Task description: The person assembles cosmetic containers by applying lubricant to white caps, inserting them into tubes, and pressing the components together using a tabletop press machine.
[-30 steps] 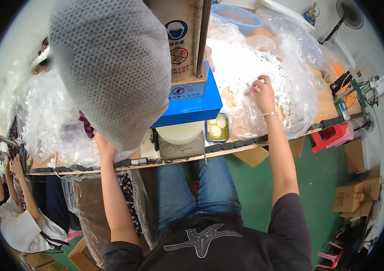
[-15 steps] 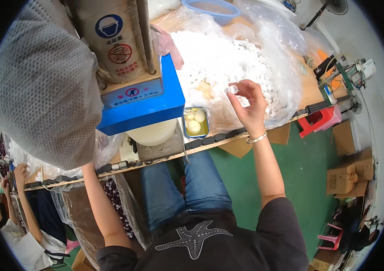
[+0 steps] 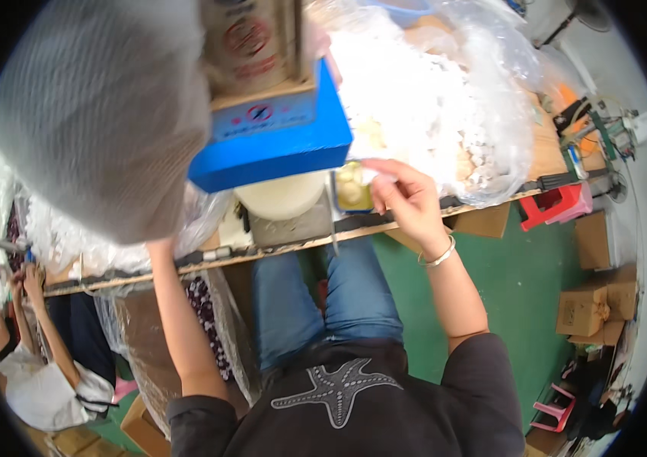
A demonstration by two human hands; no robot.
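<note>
My right hand [image 3: 409,204] is closed in a pinch on a small white plastic cap [image 3: 369,176], slightly blurred. It hovers at the right side of a small blue-rimmed tray [image 3: 334,201] that contains pale round lumps [image 3: 350,186]. Left of the tray, a white round plate [image 3: 282,198] sits under the blue housing of a machine [image 3: 274,148]. A large heap of small white plastic parts [image 3: 407,95] spreads over the table beyond my right hand. Only the wrist of my left hand [image 3: 161,247] shows; grey mesh fabric [image 3: 103,129] covers its fingers.
The table's front edge has dark padding [image 3: 453,204]. At the far left are a co-worker's hands [image 3: 28,280]. A plastic-lined box [image 3: 137,327] with dark parts stands below the table. To the right are a red stool [image 3: 537,209] and cardboard boxes [image 3: 582,314].
My right hand has come down and nearer with the white cap, from over the heap to the small tray. The whole view has shifted, with the machine now higher and further right.
</note>
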